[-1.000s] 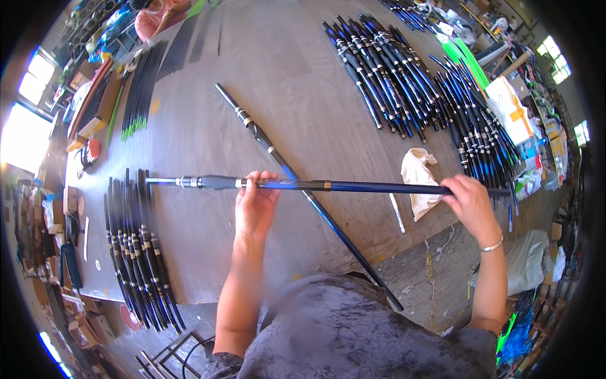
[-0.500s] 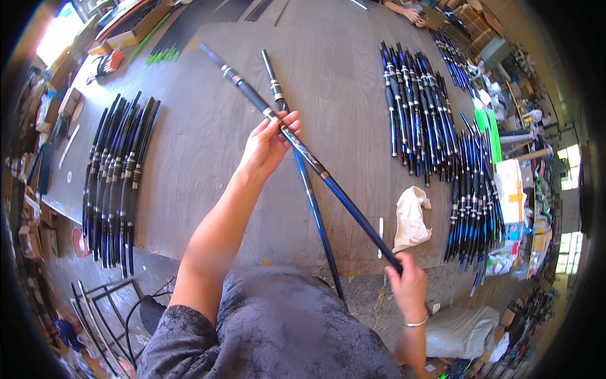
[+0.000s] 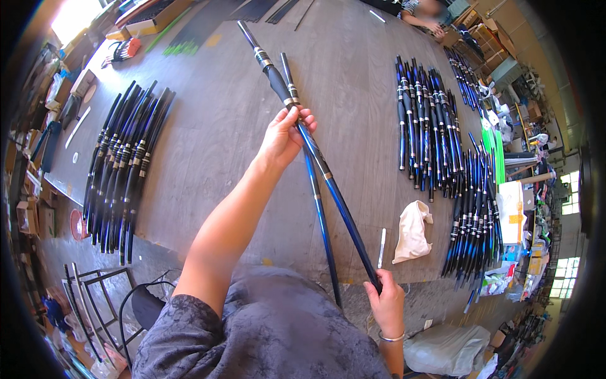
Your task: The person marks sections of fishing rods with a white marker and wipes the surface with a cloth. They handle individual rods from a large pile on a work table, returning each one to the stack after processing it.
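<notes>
I hold a long dark blue rod section (image 3: 334,189) in both hands, slanting from far left to near right above a grey worktable (image 3: 221,126). My left hand (image 3: 285,134) grips it near its black handle part with silver rings. My right hand (image 3: 385,302) grips its near end at the table's front edge. A second blue rod (image 3: 315,202) lies on the table just under it, pointing away from me.
A bundle of black and blue rods (image 3: 123,161) lies at the left. More blue rods (image 3: 423,126) lie at the right, with another pile (image 3: 473,215) nearer. A white cloth (image 3: 413,230) and a white pen (image 3: 381,247) lie near my right hand. A person (image 3: 423,12) sits at the far side.
The held rod has swung from lying crosswise to a steep slant. My left hand went further away along it; my right hand came in toward my body.
</notes>
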